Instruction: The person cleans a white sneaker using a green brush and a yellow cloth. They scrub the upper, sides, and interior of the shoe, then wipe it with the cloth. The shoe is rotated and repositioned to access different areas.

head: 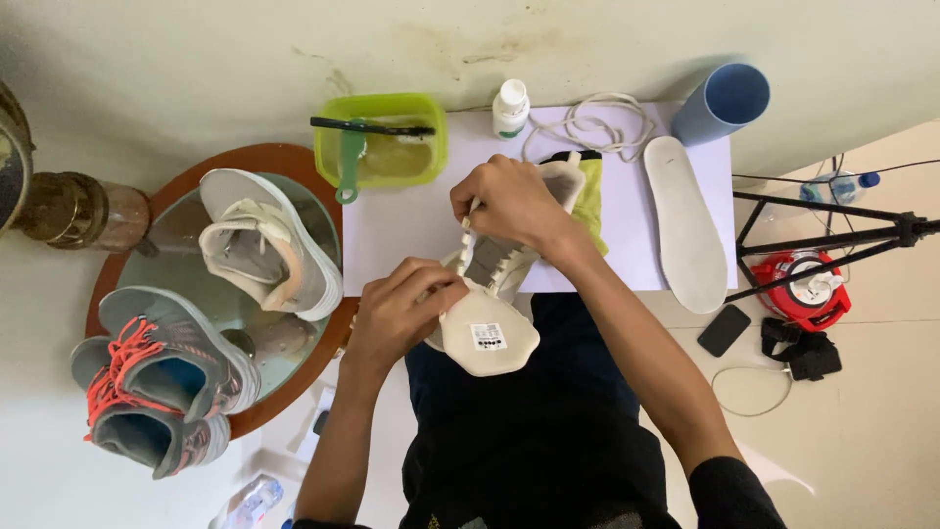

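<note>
- the left hand (401,309) is curled around the side of a white shoe (487,294), fingers pressed against its upper near the pulled-out tongue, whose pale underside with a small label faces up
- the right hand (509,201) is closed further up the same shoe, thumb and fingers pinching a thin white lace (467,230) at the eyelets
- the shoe is held over the person's lap, its far end lying over the near edge of a white sheet (411,225) spread on the floor
- under the shoe's far end a yellow-green cloth (590,201) shows on the sheet
- a loose white insole (685,225) lies on the right part of the sheet, well apart from the hands
- a coiled white cord (592,122) and a small white bottle (510,108) sit at the sheet's far edge, and a blue tube (723,103) lies at its far right corner
- a green tub (382,137) of cloudy liquid stands at the far left of the sheet, with a dark brush (372,127) laid across its rim
- to the left, a round mirror-topped table (264,157) carries a second white shoe (269,245) and a grey pair with orange laces (157,377)
- on the floor to the right lie a dark phone (725,330), a red reel (808,289) and black tripod legs (832,235)
</note>
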